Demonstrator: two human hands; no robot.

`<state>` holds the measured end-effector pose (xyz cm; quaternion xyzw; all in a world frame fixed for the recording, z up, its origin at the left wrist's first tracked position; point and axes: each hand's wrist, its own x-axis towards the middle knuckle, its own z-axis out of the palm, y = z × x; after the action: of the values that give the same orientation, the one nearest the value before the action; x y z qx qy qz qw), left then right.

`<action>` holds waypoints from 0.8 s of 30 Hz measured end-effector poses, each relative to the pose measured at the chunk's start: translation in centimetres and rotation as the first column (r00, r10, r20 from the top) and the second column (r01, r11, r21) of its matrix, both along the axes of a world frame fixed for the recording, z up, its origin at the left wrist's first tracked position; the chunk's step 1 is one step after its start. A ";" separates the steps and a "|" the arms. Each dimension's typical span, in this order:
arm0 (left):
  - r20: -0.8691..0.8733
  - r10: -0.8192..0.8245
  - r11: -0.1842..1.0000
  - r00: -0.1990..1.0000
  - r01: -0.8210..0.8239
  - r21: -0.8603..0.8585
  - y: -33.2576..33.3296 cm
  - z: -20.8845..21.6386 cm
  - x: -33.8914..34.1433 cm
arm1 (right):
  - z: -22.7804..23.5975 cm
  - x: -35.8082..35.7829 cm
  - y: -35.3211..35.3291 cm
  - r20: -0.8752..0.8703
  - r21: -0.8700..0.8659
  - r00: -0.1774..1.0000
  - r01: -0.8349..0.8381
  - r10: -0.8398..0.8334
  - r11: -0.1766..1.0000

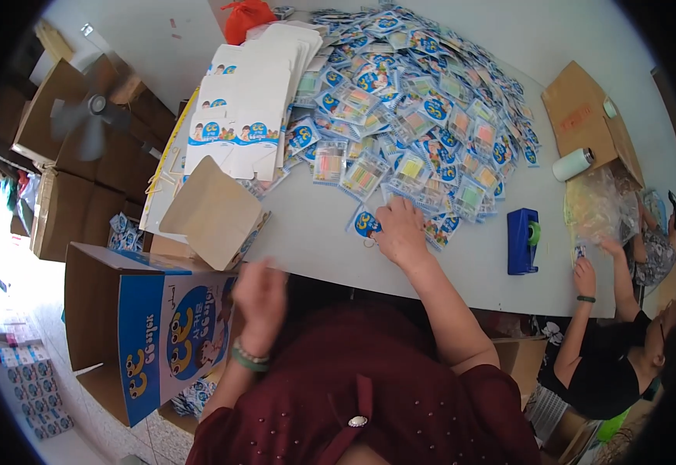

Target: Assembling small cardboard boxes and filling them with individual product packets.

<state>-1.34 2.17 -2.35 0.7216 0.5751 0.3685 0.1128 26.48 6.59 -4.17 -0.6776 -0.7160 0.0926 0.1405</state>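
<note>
Left hand [259,298] blurred, grip unclear, above blue carton [169,333]; right hand [401,231] spread flat on packets [415,116].

Dark maroon top, short sleeves ending above elbows, forearms bare; fabric dotted with small pale beads or studs across chest and shoulders; folded placket or collar strip running down front centre, one round silvery button [358,421] on it; left wrist wears green bead bracelet [248,361] stacked with thinner pale band; left hand [259,297] blurred, no ring discernible; right hand [401,231] bare, no ring, no watch, no wristband; no gloves on hands
</note>
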 end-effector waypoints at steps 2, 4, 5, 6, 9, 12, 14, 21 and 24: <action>0.240 -0.131 0.911 0.962 0.213 -0.354 1.0 1.1 3.9 | 0.0 -0.9 0.8 0.057 0.081 0.996 -0.075 0.070 0.994; 0.739 0.213 0.834 0.639 0.275 -0.478 2.4 -1.5 6.9 | 1.7 -2.2 0.9 -0.265 -0.103 0.952 -0.187 0.154 0.977; 0.738 0.216 0.838 0.640 0.267 -0.476 3.6 -2.0 7.0 | 2.2 -2.8 1.0 -0.268 -0.100 0.950 -0.195 0.162 0.976; 0.820 0.266 0.735 0.506 0.444 -0.512 4.7 -2.3 6.8 | 2.6 -3.6 1.1 -0.346 -0.065 0.921 -0.216 0.181 0.974; 0.862 0.344 0.639 0.371 0.580 -0.505 5.5 -3.3 6.1 | 2.5 -5.3 2.4 -0.434 -0.077 0.877 -0.263 0.205 0.962; 0.841 0.361 0.657 0.402 0.530 -0.536 5.4 -3.2 5.3 | 1.7 -6.6 4.0 -0.402 -0.103 0.871 -0.349 0.282 0.931; 0.823 0.375 0.656 0.427 0.505 -0.561 5.5 -3.2 4.5 | 0.9 -8.1 5.7 -0.357 -0.082 0.861 -0.416 0.363 0.906; 0.759 0.568 0.716 0.318 0.265 -0.646 6.3 -4.5 2.0 | -2.7 -12.9 14.2 -0.037 0.259 0.986 -0.148 0.163 0.954; 0.771 0.585 0.722 0.254 0.271 -0.637 6.3 -4.3 1.5 | -4.0 -12.9 15.7 -0.028 0.287 0.986 -0.152 0.167 0.946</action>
<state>0.15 8.52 -6.65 0.1852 0.5503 0.5017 0.6413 13.54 22.24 -8.18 -0.5877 -0.7704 0.0175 0.2466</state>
